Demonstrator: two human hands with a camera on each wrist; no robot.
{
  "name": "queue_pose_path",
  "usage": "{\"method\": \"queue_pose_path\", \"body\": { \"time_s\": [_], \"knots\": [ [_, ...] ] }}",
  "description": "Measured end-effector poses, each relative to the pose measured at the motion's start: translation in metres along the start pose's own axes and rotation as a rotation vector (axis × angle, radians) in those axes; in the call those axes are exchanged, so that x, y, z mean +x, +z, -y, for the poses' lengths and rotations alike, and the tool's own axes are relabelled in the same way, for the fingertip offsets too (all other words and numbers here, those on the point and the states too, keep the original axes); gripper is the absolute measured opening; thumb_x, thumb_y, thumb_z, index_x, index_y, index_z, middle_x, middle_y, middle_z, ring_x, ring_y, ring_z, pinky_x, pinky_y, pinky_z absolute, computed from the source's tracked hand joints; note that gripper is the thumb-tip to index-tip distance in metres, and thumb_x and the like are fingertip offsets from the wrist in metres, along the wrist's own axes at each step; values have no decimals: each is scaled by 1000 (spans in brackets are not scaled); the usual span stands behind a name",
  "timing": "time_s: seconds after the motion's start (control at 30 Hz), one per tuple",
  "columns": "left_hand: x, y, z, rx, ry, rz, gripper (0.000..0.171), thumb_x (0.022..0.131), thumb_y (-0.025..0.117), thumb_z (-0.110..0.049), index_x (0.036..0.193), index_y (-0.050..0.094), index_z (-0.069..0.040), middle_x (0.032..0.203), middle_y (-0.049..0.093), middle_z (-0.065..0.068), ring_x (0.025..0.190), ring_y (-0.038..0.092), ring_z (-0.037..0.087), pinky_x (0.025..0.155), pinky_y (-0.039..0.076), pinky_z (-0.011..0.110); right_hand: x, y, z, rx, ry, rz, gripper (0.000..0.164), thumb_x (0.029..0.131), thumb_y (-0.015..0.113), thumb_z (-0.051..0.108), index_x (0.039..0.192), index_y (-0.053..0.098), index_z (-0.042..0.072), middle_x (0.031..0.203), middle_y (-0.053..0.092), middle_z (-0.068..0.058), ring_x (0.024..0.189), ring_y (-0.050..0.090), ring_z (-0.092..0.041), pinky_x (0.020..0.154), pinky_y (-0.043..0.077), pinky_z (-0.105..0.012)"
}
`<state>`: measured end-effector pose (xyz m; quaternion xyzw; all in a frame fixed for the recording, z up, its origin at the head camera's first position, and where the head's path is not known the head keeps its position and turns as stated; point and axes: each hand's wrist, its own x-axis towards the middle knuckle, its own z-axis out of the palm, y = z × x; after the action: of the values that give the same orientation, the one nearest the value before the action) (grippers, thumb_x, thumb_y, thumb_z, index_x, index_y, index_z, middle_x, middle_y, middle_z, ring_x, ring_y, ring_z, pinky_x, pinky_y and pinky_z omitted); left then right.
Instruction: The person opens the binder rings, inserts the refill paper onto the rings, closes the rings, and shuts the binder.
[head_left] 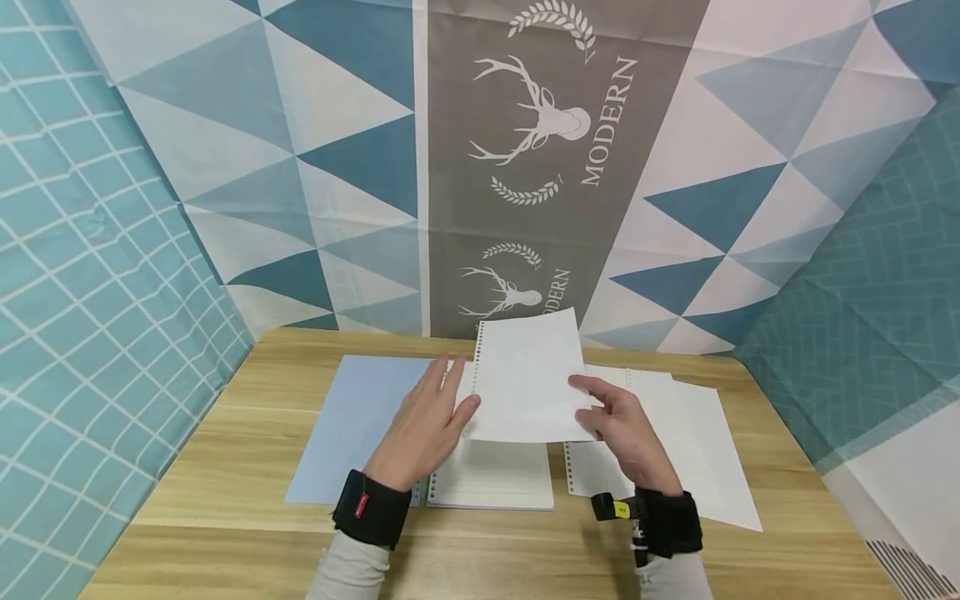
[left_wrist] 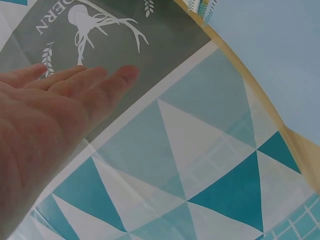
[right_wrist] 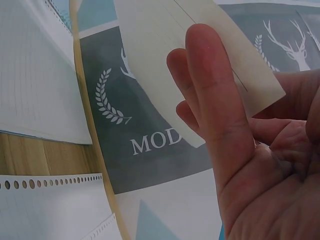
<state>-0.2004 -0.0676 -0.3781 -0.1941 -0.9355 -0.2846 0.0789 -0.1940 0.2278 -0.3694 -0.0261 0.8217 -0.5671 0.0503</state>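
We see a big wall cloth (head_left: 360, 167) standing up past the grip of the right hand (head_left: 632, 439). The wooden table (head_left: 187, 467) is below that grip. Well to the left of the grip, beyond the left hand (head_left: 420, 425), a blue sheet (head_left: 326, 437) lies flat. Down and left of the grip there is a pile of paper (head_left: 495, 479). Down and right of it we see some loose white sheets (head_left: 712, 442), one partly over another.

The paper page (head_left: 528, 383) is up in the air, just left of the grip and over the pile. The right hand pinches it near its bottom right corner, with thumb and fingers. We see most of the page reach left and away from this pinch. It is tipped, so its long way is hard to judge, but we think it runs up and away from the person.

The left hand holds nothing, and its fingers are straight. It is by the page's far side from the grip. Its thumb is very near that edge, but we cannot tell if they touch. The right hand is the nearer one, as it has the page.

Smallest of all, we see a row of holes (head_left: 477, 358) on the edge across from the grip.
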Motion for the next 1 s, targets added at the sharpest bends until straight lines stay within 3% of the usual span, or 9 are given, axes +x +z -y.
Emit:
{"method": "queue_pose_path", "body": {
  "time_s": [0.3,1.0],
  "knots": [
    [-1,0,3,-5,-9,-12,67,108,42,-45,161,27,-6,167,24,23,155,25,41,122,29,58,1,5,-1,-1,-28,25,51,98,56,0,147,52,10,145,49,-15,58,39,-13,60,39,-27],
    [0,-1,8,-13,-4,-16,68,109,40,-45,162,22,-7,167,22,24,156,23,40,122,28,59,3,19,0,-21,1,44,52,98,58,1,148,53,13,155,47,-10,67,45,-17,65,43,-25]
  ]
}}
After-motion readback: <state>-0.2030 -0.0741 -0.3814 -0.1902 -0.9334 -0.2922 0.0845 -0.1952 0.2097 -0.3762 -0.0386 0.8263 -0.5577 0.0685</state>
